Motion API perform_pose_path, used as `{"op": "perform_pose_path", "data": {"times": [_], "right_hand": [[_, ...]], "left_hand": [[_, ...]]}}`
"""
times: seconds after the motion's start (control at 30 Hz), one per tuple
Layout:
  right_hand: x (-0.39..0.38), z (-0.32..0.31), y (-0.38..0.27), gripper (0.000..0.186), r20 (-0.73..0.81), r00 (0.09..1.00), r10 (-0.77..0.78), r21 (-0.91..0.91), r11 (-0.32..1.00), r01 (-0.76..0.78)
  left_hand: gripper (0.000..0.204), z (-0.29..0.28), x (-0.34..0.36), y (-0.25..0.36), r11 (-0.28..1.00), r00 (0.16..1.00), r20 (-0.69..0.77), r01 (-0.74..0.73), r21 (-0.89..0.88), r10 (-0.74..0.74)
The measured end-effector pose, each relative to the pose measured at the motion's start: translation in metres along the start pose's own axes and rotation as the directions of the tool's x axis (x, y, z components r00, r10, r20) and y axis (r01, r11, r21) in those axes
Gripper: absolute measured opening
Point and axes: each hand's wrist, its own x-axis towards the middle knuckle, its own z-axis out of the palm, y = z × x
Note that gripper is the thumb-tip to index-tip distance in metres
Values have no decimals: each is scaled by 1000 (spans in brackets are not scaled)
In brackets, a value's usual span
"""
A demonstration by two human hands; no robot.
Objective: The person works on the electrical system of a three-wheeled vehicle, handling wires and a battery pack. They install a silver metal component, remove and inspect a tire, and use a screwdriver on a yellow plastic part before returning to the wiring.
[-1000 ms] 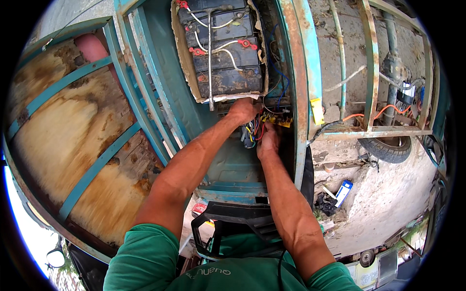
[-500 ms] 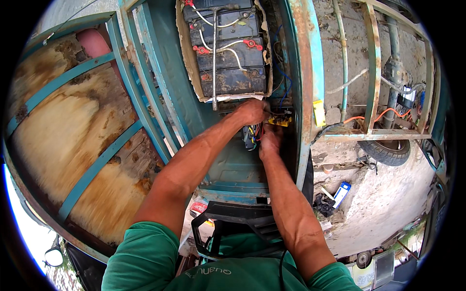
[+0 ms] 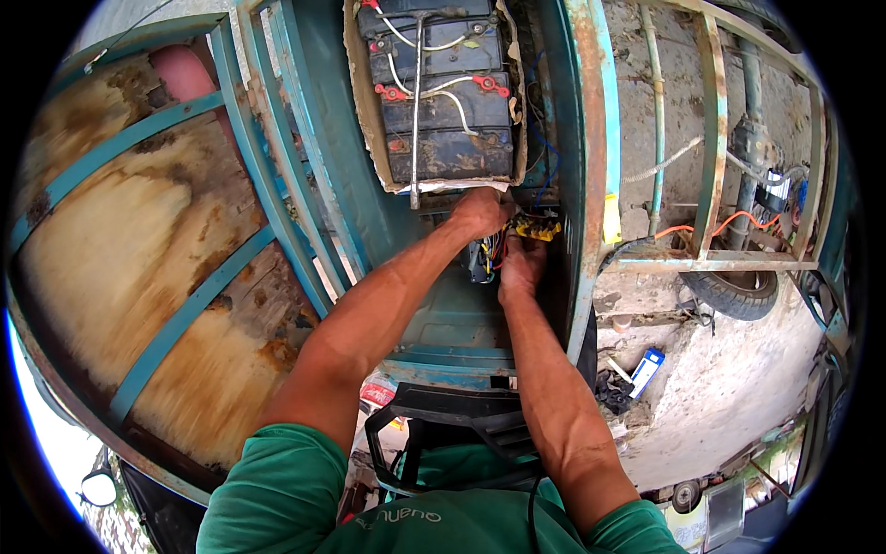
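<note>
at the bottom of the frame sit the green sleeves and a black plastic frame [image 3: 434, 429], and from there both bare forearms run up toward the middle. the right hand [image 3: 521, 263] is just right of centre, fingers curled up into a bundle of coloured wires; whether its grip is clamped on any of them cannot be told. touching it from above is a yellow connector [image 3: 538, 227], its long axis lying roughly left to right, one end pointing at the rusty teal post [image 3: 591, 166] on the right. the left hand [image 3: 480, 210] lies just left of the connector, its grip together at the connector's left end. beyond the hands, in the upper middle, a row of black batteries [image 3: 443, 88] runs lengthwise up the frame, linked by white cables. a worn tyre [image 3: 734, 294] lies at the right.
</note>
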Motion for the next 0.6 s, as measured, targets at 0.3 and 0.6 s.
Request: {"op": "perform_pose_path", "data": {"times": [0.3,0.6], "right_hand": [[14,-9,13,26,24,981,191,358,915,-186],[20,-8,17,37,-141,979,147,240,964,-111]], "left_hand": [[35,-18,-21,-4,985,971,170,-156,-74,167],[52,-11,-28,24,958,988,151,-25,284,-19]]}}
